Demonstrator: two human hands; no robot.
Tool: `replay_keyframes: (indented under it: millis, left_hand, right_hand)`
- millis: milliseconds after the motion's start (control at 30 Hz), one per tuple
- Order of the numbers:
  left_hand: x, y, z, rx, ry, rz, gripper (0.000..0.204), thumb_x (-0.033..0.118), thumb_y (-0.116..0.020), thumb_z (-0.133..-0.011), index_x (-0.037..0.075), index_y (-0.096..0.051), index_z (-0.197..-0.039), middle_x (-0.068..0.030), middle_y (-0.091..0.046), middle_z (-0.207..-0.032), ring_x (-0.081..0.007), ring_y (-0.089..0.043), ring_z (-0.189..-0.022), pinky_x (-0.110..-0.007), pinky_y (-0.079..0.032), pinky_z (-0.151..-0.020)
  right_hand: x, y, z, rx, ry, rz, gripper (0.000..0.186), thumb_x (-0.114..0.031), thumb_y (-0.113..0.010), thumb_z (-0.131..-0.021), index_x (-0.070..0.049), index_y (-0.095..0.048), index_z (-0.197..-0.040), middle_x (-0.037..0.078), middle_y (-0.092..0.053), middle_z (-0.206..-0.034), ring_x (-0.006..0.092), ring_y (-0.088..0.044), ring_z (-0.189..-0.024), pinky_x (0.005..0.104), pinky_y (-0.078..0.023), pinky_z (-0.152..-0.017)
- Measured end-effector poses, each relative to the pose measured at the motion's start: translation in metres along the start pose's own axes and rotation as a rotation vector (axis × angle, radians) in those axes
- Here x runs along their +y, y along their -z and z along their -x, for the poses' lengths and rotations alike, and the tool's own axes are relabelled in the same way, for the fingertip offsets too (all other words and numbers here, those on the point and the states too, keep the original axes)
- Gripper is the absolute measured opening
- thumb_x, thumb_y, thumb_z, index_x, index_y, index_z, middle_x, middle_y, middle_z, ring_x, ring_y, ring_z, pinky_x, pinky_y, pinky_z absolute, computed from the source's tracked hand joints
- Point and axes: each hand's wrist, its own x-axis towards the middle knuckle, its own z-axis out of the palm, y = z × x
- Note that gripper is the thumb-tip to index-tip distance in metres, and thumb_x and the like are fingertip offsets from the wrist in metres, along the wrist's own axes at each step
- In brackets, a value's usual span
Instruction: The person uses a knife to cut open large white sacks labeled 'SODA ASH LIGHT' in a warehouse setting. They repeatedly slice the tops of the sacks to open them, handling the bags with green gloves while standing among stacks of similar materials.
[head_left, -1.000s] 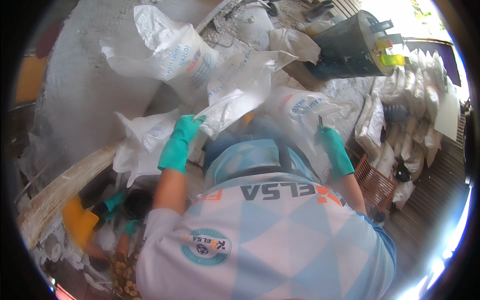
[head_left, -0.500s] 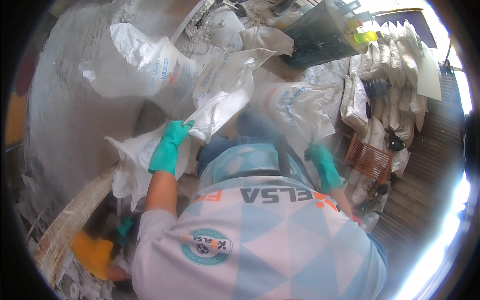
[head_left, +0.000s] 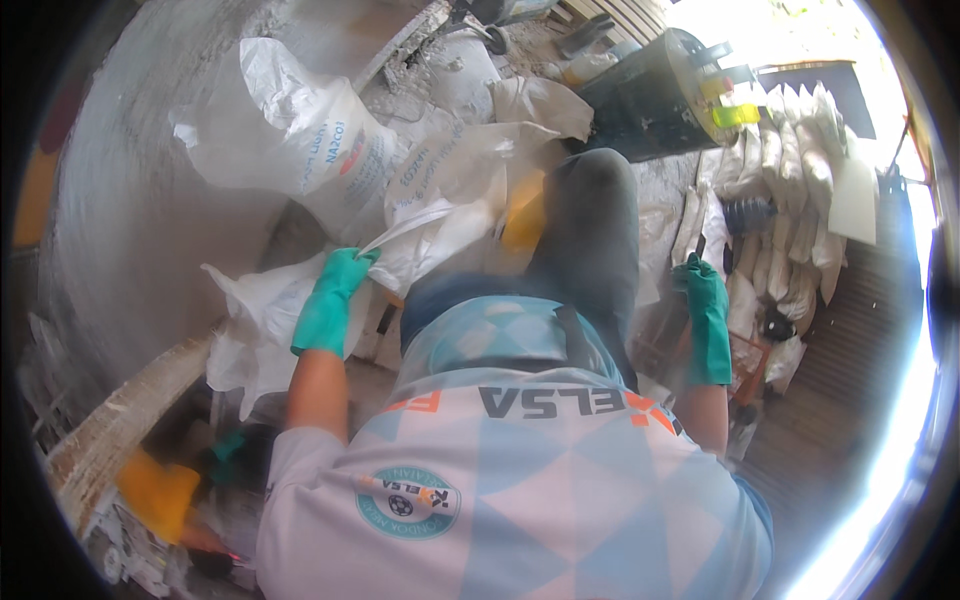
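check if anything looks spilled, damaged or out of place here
Pale scraps lie jumbled at the lower left, untidy compared with the white sacks stacked at right. Whether anything has spilled, I can't tell.

"What is the left hand doing?"
"In a green glove, the left hand point(head_left: 335, 292) grips the edge of a white sack point(head_left: 445, 225), pulled into folds."
"And the right?"
"The right hand point(head_left: 706, 310), gloved alike, is raised well apart, holding a thin dark object point(head_left: 701, 246) too small to identify."
"What surrounds them?"
"A dark barrel point(head_left: 645, 100) stands tilted at the upper right, near stacked white bags point(head_left: 800, 200); a yellow sleeve point(head_left: 160, 497), another person's, shows lower left."
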Motion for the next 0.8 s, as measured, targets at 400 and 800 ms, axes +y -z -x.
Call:
replay_keyframes:
  millis: [400, 800]
  left_hand:
    - [0.059, -0.017, 0.008, 0.324, 0.136, 0.331, 0.031, 0.027, -0.078, -0.086, -0.002, -0.072, -0.095, -0.0138, -0.073, -0.086, -0.0216, -0.063, -0.077, -0.037, -0.05, -0.077]
    - [0.24, -0.167, 0.044, 1.623, 0.733, 0.229, 0.038, 0.029, -0.071, -0.092, 0.004, -0.067, -0.121, -0.0099, -0.07, -0.118, -0.0232, -0.065, -0.109, -0.035, -0.054, -0.088]
  right_hand:
    - [-0.148, -0.075, -0.211, -0.423, 0.307, 0.239, 0.028, -0.009, -0.055, -0.097, 0.006, -0.061, -0.12, 0.016, -0.07, -0.094, 0.0248, -0.07, -0.079, 0.0346, -0.058, -0.069]
    - [-0.253, -0.329, -0.469, -1.328, 0.518, 0.549, 0.028, -0.016, -0.054, -0.101, 0.002, -0.067, -0.116, 0.01, -0.074, -0.097, 0.0166, -0.069, -0.085, 0.0306, -0.053, -0.08]
